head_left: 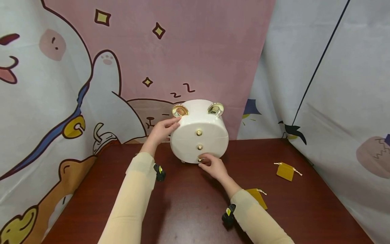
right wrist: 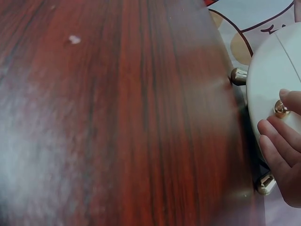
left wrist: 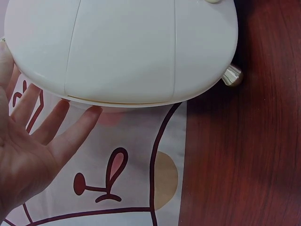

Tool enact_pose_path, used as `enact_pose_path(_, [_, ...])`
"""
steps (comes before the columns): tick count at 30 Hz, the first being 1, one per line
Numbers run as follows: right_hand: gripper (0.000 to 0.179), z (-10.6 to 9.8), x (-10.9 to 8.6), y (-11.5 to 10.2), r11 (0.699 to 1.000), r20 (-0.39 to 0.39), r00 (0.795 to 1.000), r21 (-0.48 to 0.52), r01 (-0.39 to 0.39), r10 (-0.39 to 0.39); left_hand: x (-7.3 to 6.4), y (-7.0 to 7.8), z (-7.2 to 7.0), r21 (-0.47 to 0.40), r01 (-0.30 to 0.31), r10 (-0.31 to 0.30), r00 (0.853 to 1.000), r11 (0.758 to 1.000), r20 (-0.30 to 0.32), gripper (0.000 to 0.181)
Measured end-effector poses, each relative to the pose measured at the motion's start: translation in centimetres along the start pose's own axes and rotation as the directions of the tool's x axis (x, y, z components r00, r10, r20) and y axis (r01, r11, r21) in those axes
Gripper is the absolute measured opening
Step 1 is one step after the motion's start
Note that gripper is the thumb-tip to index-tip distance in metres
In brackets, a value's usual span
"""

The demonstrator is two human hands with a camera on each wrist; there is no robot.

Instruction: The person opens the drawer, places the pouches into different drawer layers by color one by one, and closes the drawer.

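Note:
A white box shaped like a twin-bell alarm clock stands on the table, with two gold bells on top and gold knobs down its front. My left hand rests against its upper left side, below the left bell. In the left wrist view the fingers reach fairly straight along the box's edge, beside a panel seam. With thumb and fingers, my right hand pinches the lowest gold knob. Short gold feet show at the box's base in the right wrist view.
Two mustard drawstring pouches lie to the right: one pouch farther off, another pouch partly behind my right sleeve. The dark red wooden table ends against a printed cartoon curtain behind the box.

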State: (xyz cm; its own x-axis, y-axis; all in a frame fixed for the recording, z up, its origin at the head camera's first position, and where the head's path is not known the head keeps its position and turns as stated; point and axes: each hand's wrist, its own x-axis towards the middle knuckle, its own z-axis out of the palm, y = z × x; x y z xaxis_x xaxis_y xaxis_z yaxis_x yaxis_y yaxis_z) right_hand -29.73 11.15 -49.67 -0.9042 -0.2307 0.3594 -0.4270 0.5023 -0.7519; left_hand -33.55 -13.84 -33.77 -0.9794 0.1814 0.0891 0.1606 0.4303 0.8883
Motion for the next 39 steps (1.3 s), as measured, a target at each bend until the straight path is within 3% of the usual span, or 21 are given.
enact_pose_path(19, [0.017, 1.2, 0.2, -0.2, 0.997, -0.161, 0.986, -0.076, 0.030, -0.042, -0.1, -0.1, 0.2, -0.013, 0.004, -0.004, 1.000, 1.000, -0.002, 0.044])
enact_pose_path(25, [0.016, 1.3, 0.1, 0.0, 0.997, -0.162, 0.987, -0.082, -0.007, -0.007, -0.1, -0.1, 0.3, -0.015, 0.002, -0.001, 1.000, 1.000, 0.002, 0.046])
enact_pose_path(39, [0.019, 1.0, -1.0, -0.3, 0.996, -0.144, 0.987, -0.072, 0.061, -0.071, 0.0, -0.1, 0.1, -0.013, 0.003, -0.003, 1.000, 1.000, -0.009, 0.045])
